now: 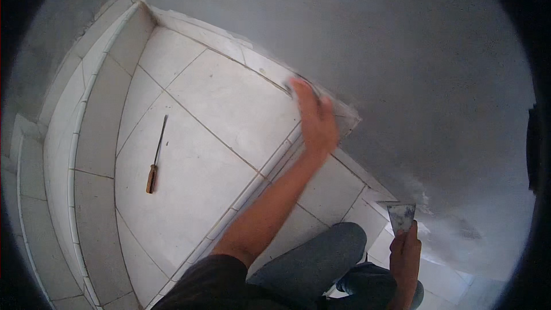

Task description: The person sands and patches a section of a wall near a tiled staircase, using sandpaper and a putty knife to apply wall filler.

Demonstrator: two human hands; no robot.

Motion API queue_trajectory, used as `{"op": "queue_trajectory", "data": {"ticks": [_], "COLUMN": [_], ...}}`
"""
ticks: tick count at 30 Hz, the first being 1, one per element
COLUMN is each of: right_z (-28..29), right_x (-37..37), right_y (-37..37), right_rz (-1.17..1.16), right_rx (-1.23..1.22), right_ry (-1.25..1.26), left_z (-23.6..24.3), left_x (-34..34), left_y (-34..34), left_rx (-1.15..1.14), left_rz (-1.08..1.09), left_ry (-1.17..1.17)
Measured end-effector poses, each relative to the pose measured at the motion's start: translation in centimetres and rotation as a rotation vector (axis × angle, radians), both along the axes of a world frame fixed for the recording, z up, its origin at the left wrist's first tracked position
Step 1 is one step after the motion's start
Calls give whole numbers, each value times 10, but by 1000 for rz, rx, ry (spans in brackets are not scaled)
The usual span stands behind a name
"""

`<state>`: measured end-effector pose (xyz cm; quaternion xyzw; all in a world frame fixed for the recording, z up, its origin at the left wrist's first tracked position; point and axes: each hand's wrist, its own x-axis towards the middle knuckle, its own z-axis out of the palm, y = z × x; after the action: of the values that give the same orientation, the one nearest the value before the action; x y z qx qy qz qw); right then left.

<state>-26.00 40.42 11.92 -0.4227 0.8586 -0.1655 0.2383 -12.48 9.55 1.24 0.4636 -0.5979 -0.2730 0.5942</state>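
Blurred left hand at baseboard, right hand partly hiding scraper

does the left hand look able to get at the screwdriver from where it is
Probably yes: only bare floor tile shows between the left hand and the screwdriver, though blur hides whether its fingers already hold something.

I can see the left hand, blurred, at the skirting tiles below the grey wall; the right hand grips a scraper; a screwdriver lies on the white step.
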Motion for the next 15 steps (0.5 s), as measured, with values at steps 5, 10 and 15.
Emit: {"op": "queue_trajectory", "data": {"ticks": [5,10,15], "right_z": [-5,-3,-3], "right_x": [0,3,-1], "right_y": [2,5,6], "right_rz": [-23,65,3], "right_rx": [-13,-102,-45], "right_ry": [13,134,16], "left_z": [11,26,15], "left_x": [11,18,-11], "left_y": [-9,-19,20], "left_rx": [7,43,32], "left_rz": [28,-5,-78], "left_ry": [-105,207,139]}}
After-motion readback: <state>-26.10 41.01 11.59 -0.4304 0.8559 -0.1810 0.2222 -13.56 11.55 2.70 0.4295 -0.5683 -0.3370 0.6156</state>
